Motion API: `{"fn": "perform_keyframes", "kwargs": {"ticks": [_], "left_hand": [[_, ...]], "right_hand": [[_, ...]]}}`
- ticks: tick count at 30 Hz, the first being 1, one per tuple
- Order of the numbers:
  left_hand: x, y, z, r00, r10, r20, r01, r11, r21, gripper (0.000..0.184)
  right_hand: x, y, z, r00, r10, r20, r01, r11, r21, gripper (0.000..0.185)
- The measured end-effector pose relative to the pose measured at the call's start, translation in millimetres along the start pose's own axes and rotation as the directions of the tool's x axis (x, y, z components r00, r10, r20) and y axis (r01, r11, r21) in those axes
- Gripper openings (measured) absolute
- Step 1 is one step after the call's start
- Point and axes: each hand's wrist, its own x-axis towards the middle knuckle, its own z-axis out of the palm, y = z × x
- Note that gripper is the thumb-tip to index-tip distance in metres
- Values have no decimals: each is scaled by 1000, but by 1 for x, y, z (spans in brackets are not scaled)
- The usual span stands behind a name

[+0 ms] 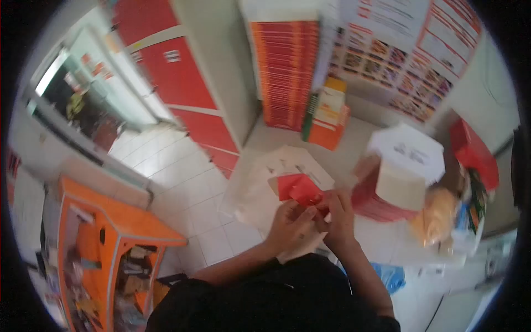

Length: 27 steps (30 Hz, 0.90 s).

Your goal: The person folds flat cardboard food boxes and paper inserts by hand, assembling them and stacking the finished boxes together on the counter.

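Observation:
A small red piece of card or paper (pixel 300 188), partly folded, is pinched in front of my body. My left hand (pixel 292 224) grips its near edge with thumb and fingers. Close beside it, almost touching, my right hand (pixel 337 216) has its fingers closed on the right end of the red piece. Fingers cover its near part, and blur hides its exact kind. Below lies a pale flat cardboard sheet (pixel 263 188) with cut corners, on the light table. To the right of my right hand is a stack of red-sided cartons (pixel 381 199).
A white cut-corner sheet (pixel 406 149) lies behind the carton stack. A tall stack of red and orange flat cartons (pixel 285 77) leans at the wall, beside an orange-and-green box (pixel 327 119). Red lockers (pixel 188 72) and an orange cabinet (pixel 116 216) stand left.

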Motion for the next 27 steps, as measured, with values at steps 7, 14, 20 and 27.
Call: {"fn": "perform_keyframes", "kwargs": {"ticks": [7,14,20,27], "left_hand": [[-4,49,-29,709,-339,618,-327,619,714,22],[-21,60,-20,891,-407,204,118,639,760,46],[-35,59,-5,860,-351,370,-108,584,805,47],[-21,70,-5,658,-123,743,-668,359,651,10]], "right_hand": [[-9,21,-39,956,-196,220,179,979,94,46],[-55,26,-12,893,449,-41,-365,773,519,18],[-46,-5,-44,755,296,585,-455,879,143,20],[-65,22,-55,968,-117,223,83,984,156,34]]}}
